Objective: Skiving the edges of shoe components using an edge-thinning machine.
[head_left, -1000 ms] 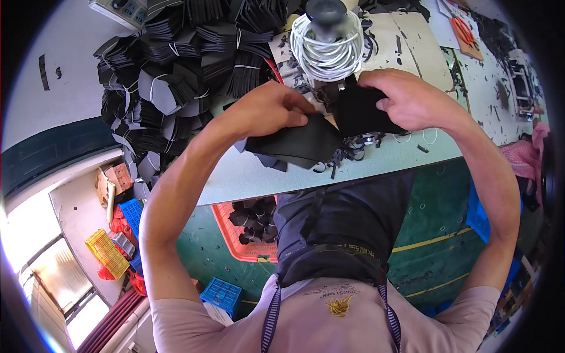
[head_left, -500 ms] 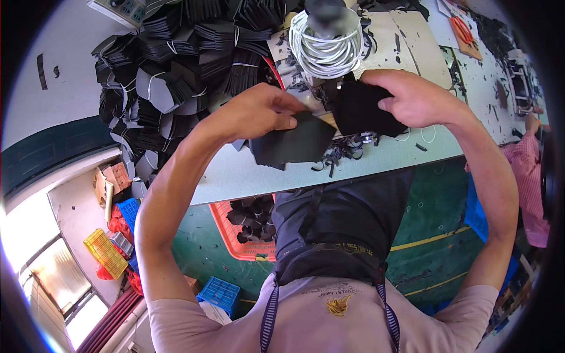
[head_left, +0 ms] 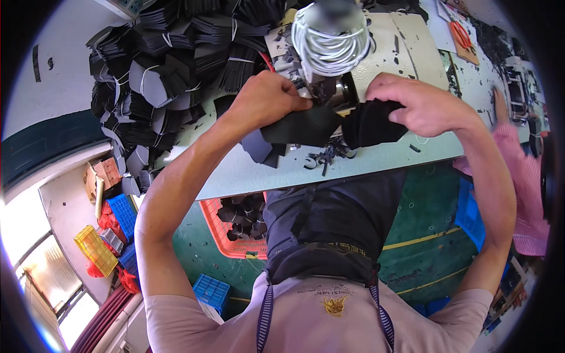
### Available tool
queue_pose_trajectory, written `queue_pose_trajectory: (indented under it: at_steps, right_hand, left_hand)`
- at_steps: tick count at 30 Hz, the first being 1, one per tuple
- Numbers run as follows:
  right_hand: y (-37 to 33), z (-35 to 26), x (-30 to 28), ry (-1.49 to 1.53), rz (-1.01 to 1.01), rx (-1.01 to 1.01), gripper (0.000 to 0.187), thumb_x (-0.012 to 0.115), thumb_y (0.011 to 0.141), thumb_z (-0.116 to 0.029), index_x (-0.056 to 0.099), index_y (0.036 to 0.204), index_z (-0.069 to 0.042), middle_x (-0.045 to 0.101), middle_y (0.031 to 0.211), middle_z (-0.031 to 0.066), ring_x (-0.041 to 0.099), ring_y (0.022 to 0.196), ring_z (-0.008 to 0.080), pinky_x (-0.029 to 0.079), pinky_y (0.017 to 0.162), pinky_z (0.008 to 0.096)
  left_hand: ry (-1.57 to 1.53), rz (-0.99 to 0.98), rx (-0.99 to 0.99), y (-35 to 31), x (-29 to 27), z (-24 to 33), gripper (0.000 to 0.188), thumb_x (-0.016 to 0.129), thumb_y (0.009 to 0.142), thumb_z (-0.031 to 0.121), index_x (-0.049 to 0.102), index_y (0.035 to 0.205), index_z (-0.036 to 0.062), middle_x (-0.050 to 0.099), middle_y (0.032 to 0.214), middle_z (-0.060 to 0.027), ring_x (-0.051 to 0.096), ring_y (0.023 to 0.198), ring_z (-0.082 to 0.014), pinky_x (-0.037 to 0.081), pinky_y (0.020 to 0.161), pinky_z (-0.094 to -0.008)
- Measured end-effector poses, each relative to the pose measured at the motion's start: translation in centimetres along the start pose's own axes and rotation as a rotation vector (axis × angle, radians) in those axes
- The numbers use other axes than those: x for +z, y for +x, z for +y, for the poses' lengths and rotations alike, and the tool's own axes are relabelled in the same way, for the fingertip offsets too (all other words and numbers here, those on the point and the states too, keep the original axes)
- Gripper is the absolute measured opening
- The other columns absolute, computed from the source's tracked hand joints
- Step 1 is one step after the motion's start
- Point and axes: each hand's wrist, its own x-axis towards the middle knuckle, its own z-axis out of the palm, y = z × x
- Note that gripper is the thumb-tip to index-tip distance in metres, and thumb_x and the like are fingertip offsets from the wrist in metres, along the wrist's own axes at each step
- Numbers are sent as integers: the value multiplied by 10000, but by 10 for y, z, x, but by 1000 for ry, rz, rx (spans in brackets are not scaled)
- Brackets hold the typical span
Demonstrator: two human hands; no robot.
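Observation:
Over the table's front part, my left hand (head_left: 263, 101) pinches the upper edge of a flat dark piece of sheet material (head_left: 303, 125). The piece's right end reaches a machine's metal roller (head_left: 345, 94); whether they touch, I cannot tell. My right hand (head_left: 415, 106) grips a black stack of cut pieces (head_left: 372, 125) from its right side, thumb in front and fingers behind. The stack's left edge meets the piece in my left hand. Below my left hand, loose grey-black pieces (head_left: 259, 147) lie on the table. Thin black offcuts (head_left: 326, 156) lie in front of the roller.
Tied bundles of dark pieces (head_left: 159, 79) are heaped at the left. A coil of white cord (head_left: 329, 44) stands behind the roller. Red-handled scissors (head_left: 461, 35) lie far right, near a co-worker's pink sleeve (head_left: 512, 159). An orange basket (head_left: 219, 238) sits under the table.
My left hand has risen slightly with its piece, uncovering the loose pieces below and the roller. The stack in my right hand has shifted slightly right. The co-worker's arm has reached forward.

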Motion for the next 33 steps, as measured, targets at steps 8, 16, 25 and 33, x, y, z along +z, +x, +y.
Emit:
queue_pose_trajectory:
  at_steps: [8,16,25,33]
  right_hand:
    - [14,-18,-3,-96,54,80,474,609,837,22,533,1304,41,537,1334,208,490,1286,364,386,1094,391]
    - [-29,44,-17,188,656,168,540,583,874,-53,491,1405,-70,598,1273,175,550,1233,348,428,1042,381]
    - [10,-86,108,698,593,-3,313,622,917,-63,617,1223,0,668,1020,138,658,951,240,520,841,351]
    - [130,-85,242,418,679,-147,652,619,900,-89,313,1438,113,375,1446,358,401,1349,475,331,1136,487]
  left_hand:
    - [-149,44,30,-7,8,4,279,715,851,324,774,850,51,709,687,-83,688,612,-179,542,660,-321]
    - [-231,436,-317,-43,40,-190,362,714,886,361,716,987,14,695,784,-96,666,732,-208,520,662,-341]
    - [-127,842,-344,-33,95,-216,405,792,820,331,615,1012,22,636,991,-152,599,980,-304,486,859,-413]
    - [-1147,621,-198,-82,108,-178,257,740,906,173,576,1064,54,650,910,-35,625,794,-123,515,711,-284]
